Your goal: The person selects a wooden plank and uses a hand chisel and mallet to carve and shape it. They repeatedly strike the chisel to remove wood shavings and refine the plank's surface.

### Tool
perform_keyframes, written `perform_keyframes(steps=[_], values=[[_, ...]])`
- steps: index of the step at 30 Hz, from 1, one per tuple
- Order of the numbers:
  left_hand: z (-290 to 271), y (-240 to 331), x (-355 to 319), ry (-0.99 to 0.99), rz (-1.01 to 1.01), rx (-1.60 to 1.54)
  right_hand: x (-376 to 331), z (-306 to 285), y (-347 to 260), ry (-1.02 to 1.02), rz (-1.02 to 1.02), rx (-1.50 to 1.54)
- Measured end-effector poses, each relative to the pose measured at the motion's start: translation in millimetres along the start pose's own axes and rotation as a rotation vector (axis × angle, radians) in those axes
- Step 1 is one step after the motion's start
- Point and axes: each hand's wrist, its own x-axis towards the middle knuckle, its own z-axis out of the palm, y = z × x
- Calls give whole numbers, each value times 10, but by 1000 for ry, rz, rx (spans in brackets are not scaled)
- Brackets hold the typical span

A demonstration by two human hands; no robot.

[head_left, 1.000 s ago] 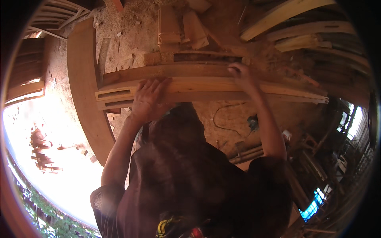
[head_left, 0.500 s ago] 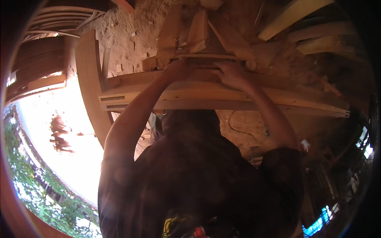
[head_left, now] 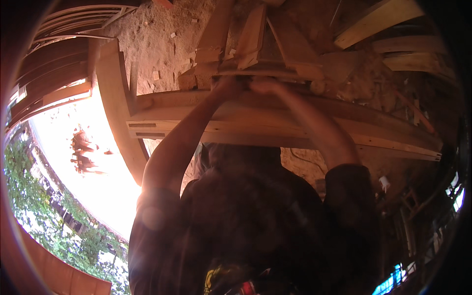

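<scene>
Beams (head_left: 260, 123) lie crosswise before the person in the head view, close in front of the dark shirt (head_left: 255, 211), their slots (head_left: 141, 126) showing at the left end. What has changed over the last second is where the hands are. The left hand (head_left: 228, 87) no longer rests on the beams near the slots; it is past their far edge, and the right hand (head_left: 264, 85) is just beside it, the two nearly meeting over the dark gap (head_left: 297, 84) there. Both forearms now cross above the beams. That shift, I judge, puts the handling at the gap, with the beams no longer under the palms. Whether either hand pinches something or merely presses, I cannot tell: the fingers point away and sink into shadow, and anything between them is hidden. The beams themselves stay lying across the front of the body, with the wide plank (head_left: 115, 93) at their left end and the offcuts (head_left: 253, 39) just beyond the hands. More boards (head_left: 378, 24) lie to the upper right. As for writing, no label shows on the beams, the plank or the offcuts. Low on the shirt there is a print (head_left: 211, 280) in yellow and red, too dim and cut off to make out any letters
</scene>
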Motion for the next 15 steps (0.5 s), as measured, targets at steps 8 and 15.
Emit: perform_keyframes(steps=[8,15], values=[[-463,363,-385,55,24,-441,-291,-21,-64,172,-220,216],[-775,455,-638,-3,33,-539,-783,-343,-623,75,0,237]])
